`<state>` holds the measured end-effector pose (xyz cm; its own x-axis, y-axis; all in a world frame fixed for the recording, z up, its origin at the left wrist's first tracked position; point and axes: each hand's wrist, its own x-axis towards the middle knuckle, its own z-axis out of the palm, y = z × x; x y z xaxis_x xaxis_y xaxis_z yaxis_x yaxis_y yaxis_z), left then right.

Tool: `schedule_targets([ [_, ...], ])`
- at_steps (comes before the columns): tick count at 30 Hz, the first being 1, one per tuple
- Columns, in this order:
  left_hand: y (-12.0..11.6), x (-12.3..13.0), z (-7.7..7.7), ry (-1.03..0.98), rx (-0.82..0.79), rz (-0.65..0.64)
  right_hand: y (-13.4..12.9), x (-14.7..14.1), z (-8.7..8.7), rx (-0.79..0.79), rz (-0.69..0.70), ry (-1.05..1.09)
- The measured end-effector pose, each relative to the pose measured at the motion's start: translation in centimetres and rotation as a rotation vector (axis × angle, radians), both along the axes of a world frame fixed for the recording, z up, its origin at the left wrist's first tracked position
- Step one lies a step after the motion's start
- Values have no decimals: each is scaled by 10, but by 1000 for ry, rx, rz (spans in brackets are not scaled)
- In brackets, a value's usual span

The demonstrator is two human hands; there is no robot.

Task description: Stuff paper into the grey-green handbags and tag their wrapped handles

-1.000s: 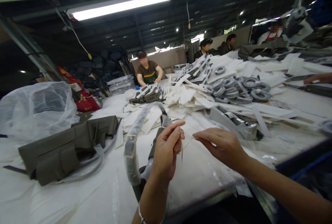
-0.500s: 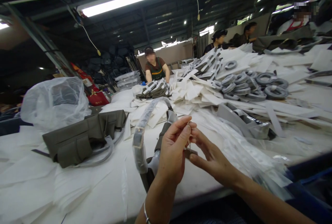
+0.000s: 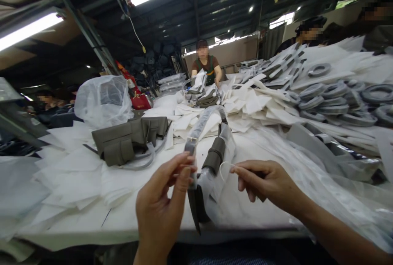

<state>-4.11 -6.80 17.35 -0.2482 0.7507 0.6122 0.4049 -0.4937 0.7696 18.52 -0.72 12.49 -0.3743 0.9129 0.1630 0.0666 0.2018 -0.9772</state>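
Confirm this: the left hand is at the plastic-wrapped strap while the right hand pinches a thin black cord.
The color is wrong: in the head view, the thin cord is white. The right hand does pinch it, and the left hand is at the plastic-wrapped strap.

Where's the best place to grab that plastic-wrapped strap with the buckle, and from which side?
Grip the strap just above its buckle, probably from the left: it arches up there, and the dark bag lies along its right side.
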Motion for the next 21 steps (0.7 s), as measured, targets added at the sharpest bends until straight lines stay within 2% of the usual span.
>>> schedule_targets([
  [2,10,-19,-2,12,45,136,9,-8,6,72,5,-101],
  [4,27,-36,-7,-24,-15,136,17,-16,10,153,31,-170],
  [5,37,-43,-11,-36,-81,75,21,-21,12,193,45,-195],
  [7,55,-51,-18,-43,-230,-135,27,-31,16,261,65,-232],
  [9,70,-51,-24,-42,-367,-362,32,-42,21,298,82,-251],
  [11,79,-47,-27,-47,-469,-508,35,-52,25,313,99,-255],
  [15,83,-44,-32,-190,-488,-539,36,-59,25,320,124,-261],
  [21,57,-58,-52,-736,-382,-552,18,-42,-2,361,89,-317],
])
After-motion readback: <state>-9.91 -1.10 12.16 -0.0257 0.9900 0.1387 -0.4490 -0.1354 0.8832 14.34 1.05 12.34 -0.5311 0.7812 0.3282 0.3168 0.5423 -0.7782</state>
